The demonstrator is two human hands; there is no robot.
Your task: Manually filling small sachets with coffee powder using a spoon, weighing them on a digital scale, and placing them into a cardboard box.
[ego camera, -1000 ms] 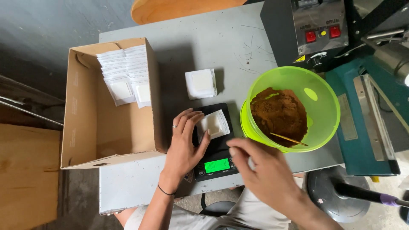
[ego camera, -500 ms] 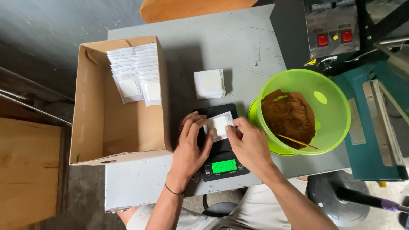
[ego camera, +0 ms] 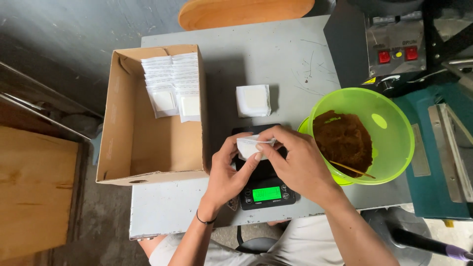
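Both hands hold one small white pouch [ego camera: 250, 147] just above a black digital scale [ego camera: 263, 189] with a lit green display. My left hand [ego camera: 227, 172] pinches the pouch's left end between thumb and fingers. My right hand [ego camera: 298, 162] grips its right end from above. To the right stands a lime green bowl [ego camera: 394, 143] holding brown powder [ego camera: 342, 143] and a thin wooden stick [ego camera: 352, 170].
An open cardboard box [ego camera: 125, 143] at the left holds rows of white pouches [ego camera: 172, 88]. A short stack of empty white pouches [ego camera: 253, 100] lies on the grey table [ego camera: 276, 54]. A sealing machine [ego camera: 394, 44] with red buttons stands at the back right. A wooden board [ego camera: 246, 11] lies at the far edge.
My right hand came from the front of the scale to the pouch. Both hands have now lifted the pouch off the scale's platform.
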